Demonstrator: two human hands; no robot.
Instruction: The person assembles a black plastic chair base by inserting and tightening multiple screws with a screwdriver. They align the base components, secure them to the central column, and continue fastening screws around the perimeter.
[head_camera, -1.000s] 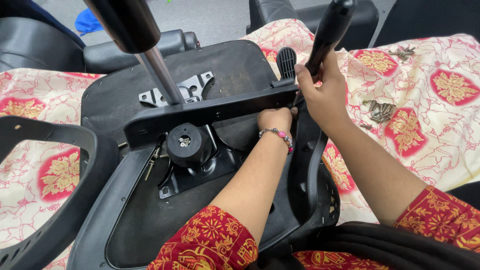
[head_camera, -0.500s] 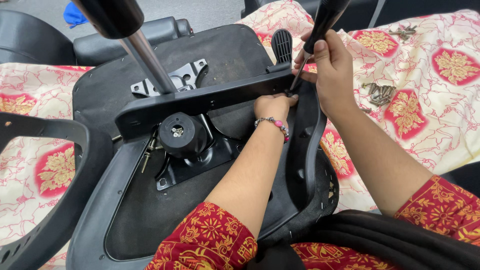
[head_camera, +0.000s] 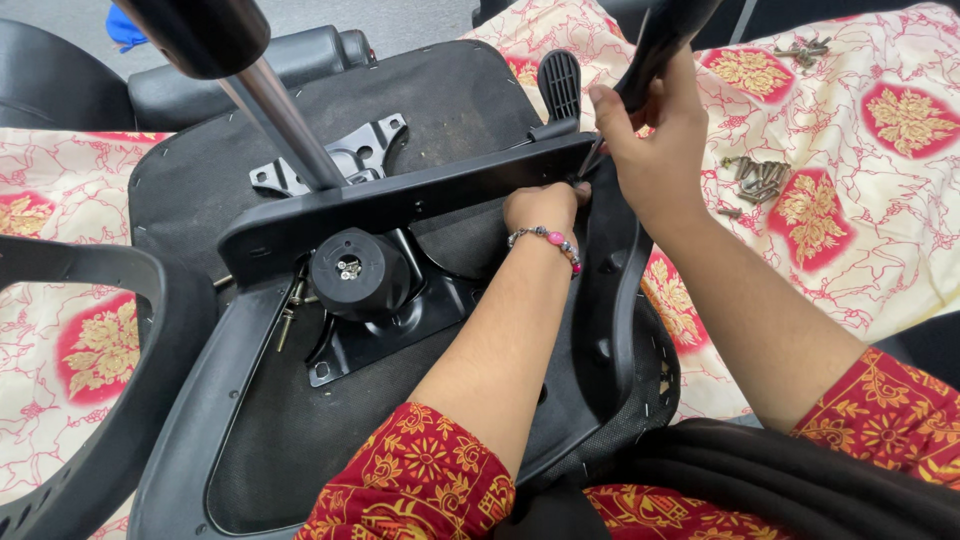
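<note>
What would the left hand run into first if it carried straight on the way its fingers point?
The left hand points up-frame at the black crossbar of the upturned chair, and its fingertips look already against the bar's right end. So the bar comes first, though depth there is hard to judge.

No pkgs, labels, signs or screens anywhere in view, incl. around the fingers of either hand.
</note>
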